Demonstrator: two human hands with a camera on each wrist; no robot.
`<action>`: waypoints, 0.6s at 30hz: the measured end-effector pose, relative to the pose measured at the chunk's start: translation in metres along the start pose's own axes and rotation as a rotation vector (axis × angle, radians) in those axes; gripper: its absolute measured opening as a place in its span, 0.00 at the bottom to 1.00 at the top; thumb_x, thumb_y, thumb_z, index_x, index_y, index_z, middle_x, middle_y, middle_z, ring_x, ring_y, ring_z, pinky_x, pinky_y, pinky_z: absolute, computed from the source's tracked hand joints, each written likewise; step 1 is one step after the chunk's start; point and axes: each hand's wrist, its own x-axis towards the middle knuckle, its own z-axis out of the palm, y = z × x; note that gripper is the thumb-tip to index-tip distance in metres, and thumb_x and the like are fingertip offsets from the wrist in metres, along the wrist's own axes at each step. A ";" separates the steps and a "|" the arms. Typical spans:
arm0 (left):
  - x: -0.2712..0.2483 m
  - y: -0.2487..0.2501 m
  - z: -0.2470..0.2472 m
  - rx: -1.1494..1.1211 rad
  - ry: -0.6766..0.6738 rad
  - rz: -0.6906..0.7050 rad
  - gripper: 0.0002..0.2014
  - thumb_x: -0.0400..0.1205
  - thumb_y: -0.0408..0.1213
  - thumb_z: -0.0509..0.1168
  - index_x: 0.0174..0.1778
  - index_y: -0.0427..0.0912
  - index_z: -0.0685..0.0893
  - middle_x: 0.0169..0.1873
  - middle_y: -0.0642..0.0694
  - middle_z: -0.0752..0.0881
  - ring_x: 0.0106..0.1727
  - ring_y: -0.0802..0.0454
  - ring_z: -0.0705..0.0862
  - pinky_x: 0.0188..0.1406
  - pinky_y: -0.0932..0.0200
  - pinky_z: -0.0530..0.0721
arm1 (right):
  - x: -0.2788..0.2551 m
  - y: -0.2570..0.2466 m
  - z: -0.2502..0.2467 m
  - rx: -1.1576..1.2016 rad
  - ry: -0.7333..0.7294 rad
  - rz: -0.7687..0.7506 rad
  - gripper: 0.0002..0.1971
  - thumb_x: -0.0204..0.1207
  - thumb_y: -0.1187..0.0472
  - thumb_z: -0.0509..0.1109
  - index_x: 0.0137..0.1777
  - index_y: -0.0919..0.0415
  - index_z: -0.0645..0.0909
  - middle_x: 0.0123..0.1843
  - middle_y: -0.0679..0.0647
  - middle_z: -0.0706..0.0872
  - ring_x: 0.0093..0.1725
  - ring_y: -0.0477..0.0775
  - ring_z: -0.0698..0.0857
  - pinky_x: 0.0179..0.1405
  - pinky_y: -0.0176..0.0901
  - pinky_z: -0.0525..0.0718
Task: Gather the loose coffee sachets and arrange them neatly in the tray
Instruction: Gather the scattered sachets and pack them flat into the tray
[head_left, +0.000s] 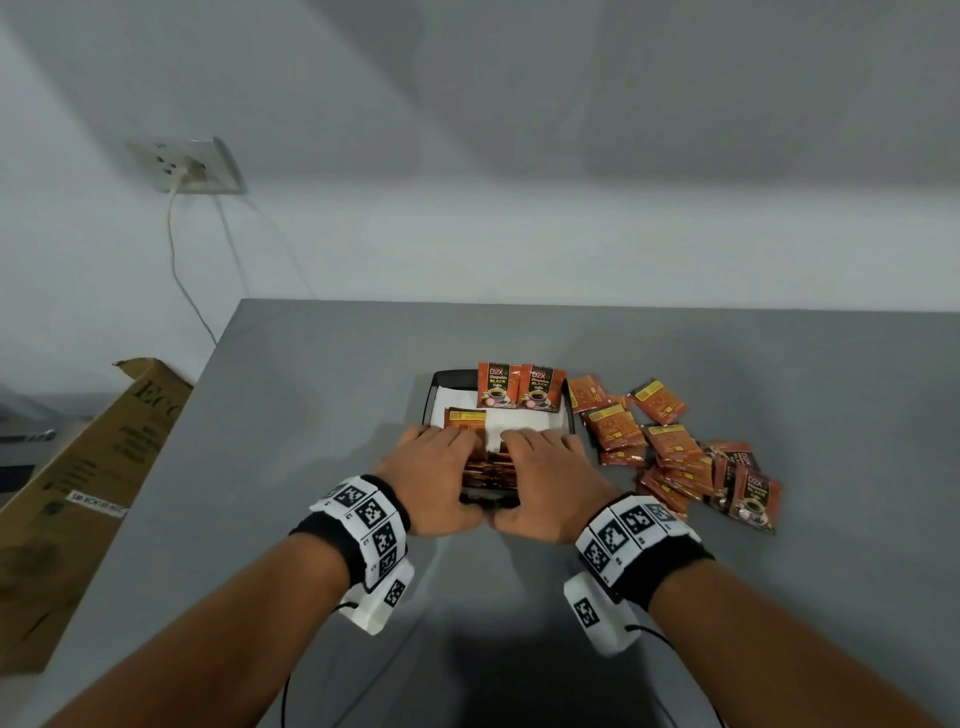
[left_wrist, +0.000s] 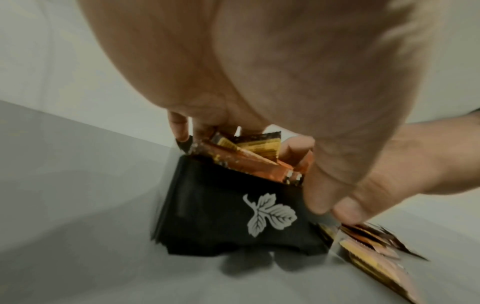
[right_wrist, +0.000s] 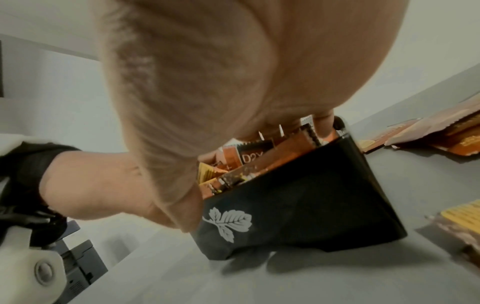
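On the smooth grey table (head_left: 322, 415), we clasp a stack of glossy orange sachets (head_left: 488, 470) in the black rectangular tray (head_left: 452, 375), left hand (head_left: 441, 478) and right hand (head_left: 545, 480) curled around it; loose sachets (head_left: 670, 452) lie right.

The upright sachets (head_left: 521, 385) at the tray's far end read "D2X" and "BLACK Coffee", a loose sachet (head_left: 754, 492) on the surface shows "D2X BLACK", and the cardboard box (head_left: 98, 467) bears "EC".
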 end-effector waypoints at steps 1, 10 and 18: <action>-0.001 0.001 0.002 0.006 0.001 0.007 0.36 0.68 0.65 0.63 0.70 0.49 0.73 0.62 0.53 0.82 0.63 0.52 0.81 0.78 0.52 0.65 | -0.001 0.000 0.003 -0.002 -0.009 -0.006 0.43 0.66 0.30 0.69 0.76 0.55 0.68 0.70 0.51 0.79 0.67 0.56 0.78 0.77 0.59 0.68; -0.001 0.004 0.013 0.050 0.075 -0.024 0.35 0.70 0.63 0.64 0.70 0.50 0.72 0.62 0.53 0.83 0.64 0.50 0.81 0.77 0.50 0.67 | -0.004 -0.005 0.011 -0.059 0.022 0.026 0.48 0.67 0.31 0.68 0.83 0.57 0.62 0.76 0.53 0.75 0.73 0.60 0.75 0.79 0.65 0.66; -0.004 0.009 0.006 -0.050 0.128 -0.047 0.35 0.67 0.61 0.66 0.69 0.50 0.73 0.63 0.53 0.81 0.64 0.50 0.79 0.74 0.49 0.70 | -0.006 -0.010 0.000 0.022 0.047 0.064 0.52 0.65 0.35 0.75 0.85 0.55 0.57 0.78 0.52 0.71 0.76 0.60 0.71 0.79 0.65 0.65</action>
